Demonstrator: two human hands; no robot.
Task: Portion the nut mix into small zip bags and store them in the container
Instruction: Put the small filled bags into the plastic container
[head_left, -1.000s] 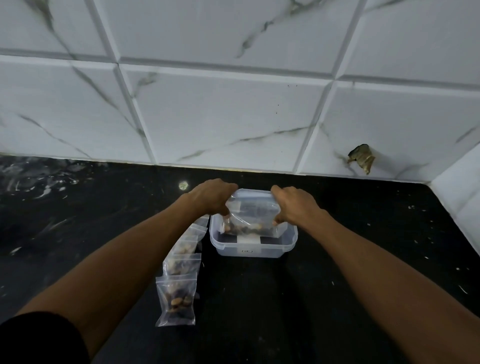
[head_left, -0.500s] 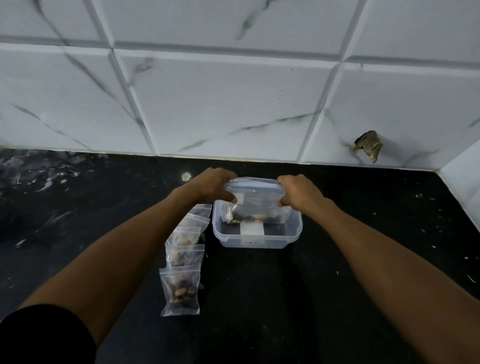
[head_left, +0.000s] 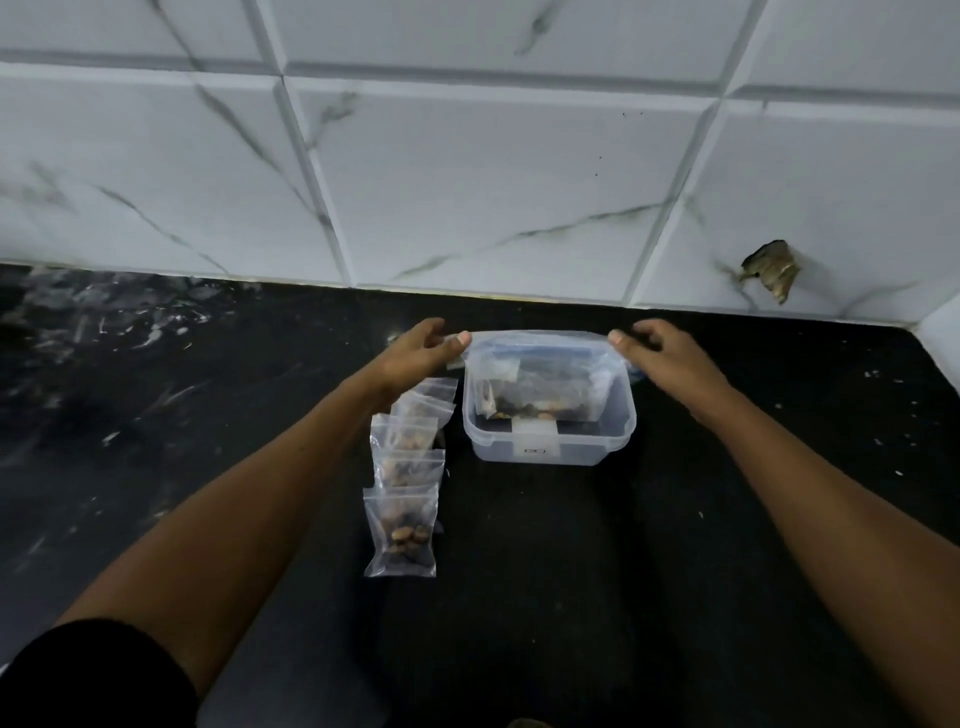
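Note:
A clear plastic container (head_left: 550, 453) stands on the black counter near the wall. Above it hangs a larger zip bag (head_left: 540, 387) with nuts at its bottom, its lower part inside the container. My left hand (head_left: 415, 353) pinches the bag's top left corner with thumb and fingers. My right hand (head_left: 667, 356) pinches the top right corner, so the top edge is stretched wide over the container. Left of the container lies a row of several small filled zip bags; the nearest one (head_left: 402, 532) shows nuts clearly, and others (head_left: 410, 434) overlap behind it.
The black counter (head_left: 545, 597) meets a white marbled tile wall (head_left: 467, 182) just behind the container. A broken hole (head_left: 771, 270) shows in the tile at the right. White smears mark the counter at the far left.
My hands have moved apart from the bag's middle to its top corners, stretching the top edge wide. The bag stays over the container.

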